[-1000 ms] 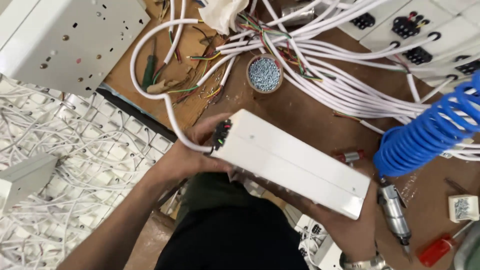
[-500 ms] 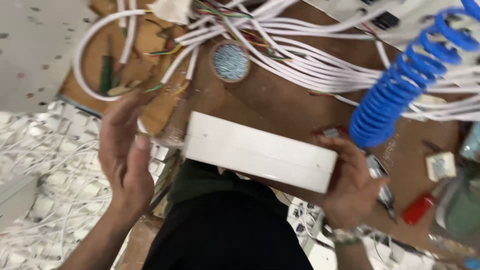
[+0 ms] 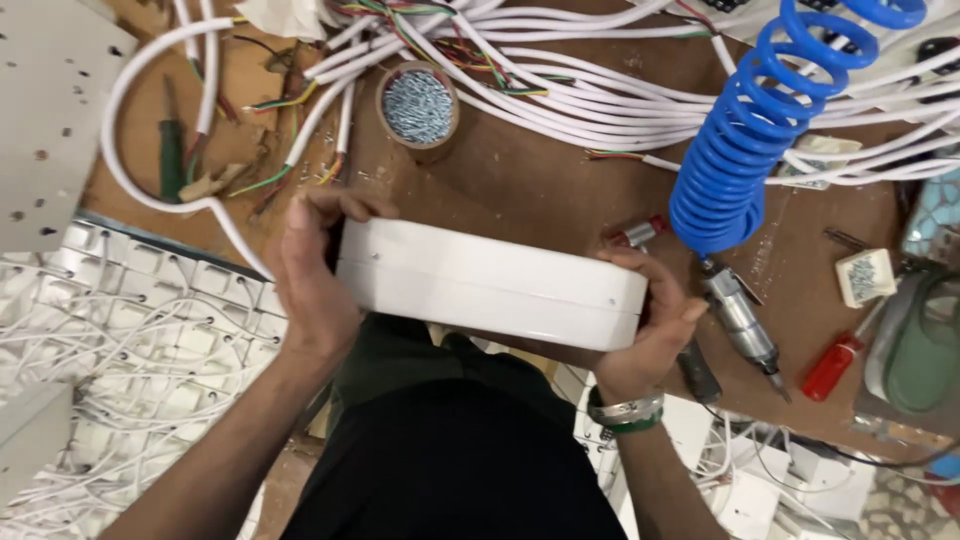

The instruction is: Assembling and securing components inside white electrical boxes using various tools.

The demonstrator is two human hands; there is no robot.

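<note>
I hold a long white rectangular box (image 3: 490, 283) level over the near edge of a brown workbench (image 3: 520, 180). My left hand (image 3: 312, 275) grips its left end, where a white cable (image 3: 160, 195) runs in. My right hand (image 3: 648, 325) cups the right end from below, thumb on top; a watch and green band sit on that wrist.
A round tub of small screws (image 3: 418, 105) stands just beyond the box. Many white cables (image 3: 560, 90) cross the bench. A blue coiled air hose (image 3: 760, 120) leads to a pneumatic tool (image 3: 735, 310). A red-handled screwdriver (image 3: 835, 362) lies at right, a green one (image 3: 172, 150) at left. White boxes (image 3: 120, 330) are piled below left.
My left hand, off the box half a second ago, has come back and closed on its left end. The box has turned level in front of me.
</note>
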